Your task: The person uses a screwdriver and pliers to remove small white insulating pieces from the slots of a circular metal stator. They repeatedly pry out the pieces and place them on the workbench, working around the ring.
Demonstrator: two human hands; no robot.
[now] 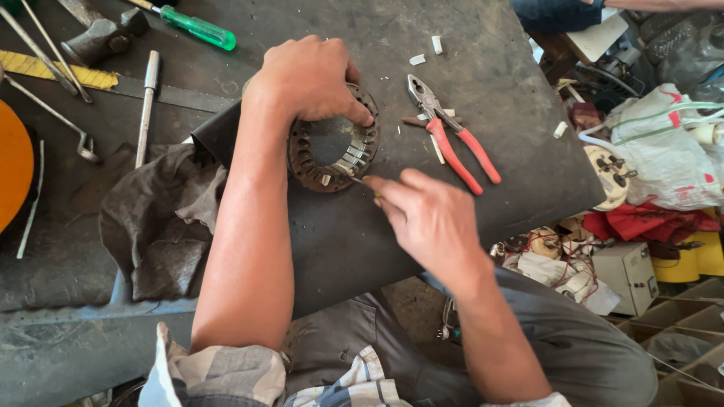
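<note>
Our left hand [309,79] grips the rim of a rusty slotted metal ring [335,143] lying mid-surface [490,68]. Our right hand [426,211] pinches a thin tool [356,179] against the ring's near edge. Red-handled pliers [452,136] lie just beside.

Dark metal workbench [490,60]; cluttered floor [641,226] beside.

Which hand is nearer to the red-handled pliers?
Right. The right hand sits just below-left of the red-handled pliers; the left hand rests farther left, on the slotted metal ring.
</note>
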